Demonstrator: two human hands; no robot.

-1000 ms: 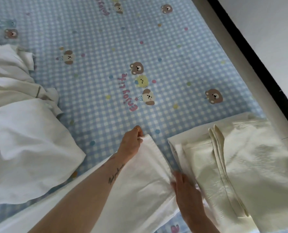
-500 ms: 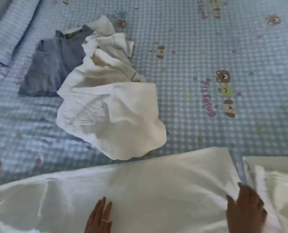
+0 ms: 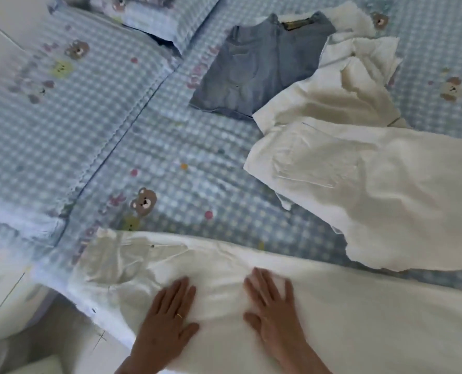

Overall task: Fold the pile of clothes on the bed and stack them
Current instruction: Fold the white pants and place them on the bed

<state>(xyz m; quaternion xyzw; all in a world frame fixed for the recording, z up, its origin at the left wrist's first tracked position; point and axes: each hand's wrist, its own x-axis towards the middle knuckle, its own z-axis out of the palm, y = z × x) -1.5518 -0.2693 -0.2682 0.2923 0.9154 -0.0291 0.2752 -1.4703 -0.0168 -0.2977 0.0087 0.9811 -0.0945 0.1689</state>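
A long white pair of trousers (image 3: 359, 314) lies flat along the near edge of the bed, waistband end at the left. My left hand (image 3: 167, 322) and my right hand (image 3: 273, 311) both rest palm down on it, fingers spread, side by side near the waist part. Beyond them a heap of white clothes (image 3: 359, 163) lies crumpled on the blue checked sheet (image 3: 170, 163). A folded piece of blue denim (image 3: 256, 68) lies behind the heap, partly under it.
Pillows in the same bear-print checked fabric (image 3: 62, 90) lie at the upper left. The bed's near left corner drops to a pale floor (image 3: 21, 314). Bare sheet shows between the trousers and the heap.
The view has swung left, away from the cream stack at the right. My left hand left the trouser hem and my right hand left the right side; both now lie flat near the waist.
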